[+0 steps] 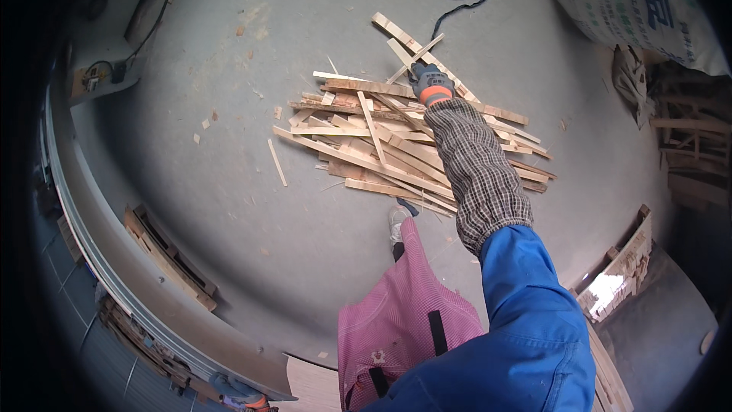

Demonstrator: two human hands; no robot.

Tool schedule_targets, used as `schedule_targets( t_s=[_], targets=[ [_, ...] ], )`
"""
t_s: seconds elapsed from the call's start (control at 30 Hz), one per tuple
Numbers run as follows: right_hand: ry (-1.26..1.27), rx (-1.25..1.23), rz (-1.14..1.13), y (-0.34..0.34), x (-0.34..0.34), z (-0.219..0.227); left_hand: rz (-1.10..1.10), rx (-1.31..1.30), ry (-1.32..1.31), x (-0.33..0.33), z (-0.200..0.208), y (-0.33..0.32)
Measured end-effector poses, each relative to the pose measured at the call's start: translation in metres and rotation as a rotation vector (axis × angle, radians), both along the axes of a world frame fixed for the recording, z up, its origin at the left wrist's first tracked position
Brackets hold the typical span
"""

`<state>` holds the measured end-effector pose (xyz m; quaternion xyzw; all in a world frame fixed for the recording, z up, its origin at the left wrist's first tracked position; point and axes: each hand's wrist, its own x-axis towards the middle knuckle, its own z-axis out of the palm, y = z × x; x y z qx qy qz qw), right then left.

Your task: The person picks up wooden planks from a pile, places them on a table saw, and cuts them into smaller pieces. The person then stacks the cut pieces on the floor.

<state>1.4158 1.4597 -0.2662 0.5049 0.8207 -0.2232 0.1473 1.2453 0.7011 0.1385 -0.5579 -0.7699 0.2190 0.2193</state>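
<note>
My right hand (431, 82), in a grey glove with an orange cuff, reaches over the far side of a loose heap of wooden strips (358, 154) on the floor. Its fingers are curled closed at a short wooden strip (399, 51) whose end sticks out past them. A thinner strip crosses close by. Beyond the fingers a dark strap (463, 4) runs out from under the wood. At the lower left edge my left hand (238, 394), gloved alike, is beside a long metal-edged bench; its fingers are mostly hidden.
A white printed sack (648, 11) lies at the upper right, with stacked wood (694, 141) below it. The long bench edge (114, 275) curves along the left. My shoe (398, 223) stands at the heap's near side. Wood chips are scattered on the floor.
</note>
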Motion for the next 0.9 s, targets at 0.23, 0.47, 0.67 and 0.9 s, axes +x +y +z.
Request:
schedule_targets(
  t_s=[0.23,0.47,0.67,0.9],
  targets=[
    [-0.331,-0.082,0.089,-0.045,0.027,0.015,0.191,0.099,-0.147,0.004,-0.006,-0.011],
    [-0.325,-0.267,-0.048,-0.071,0.098,0.08,0.268,0.17,-0.246,0.006,-0.013,-0.013],
    [0.097,-0.146,-0.398,-0.048,0.1,0.049,0.513,0.381,-0.383,0.026,-0.003,0.051],
    [0.817,-0.761,-1.135,-0.161,0.103,0.078,0.52,0.36,-0.6,0.015,0.013,0.077]
  ],
)
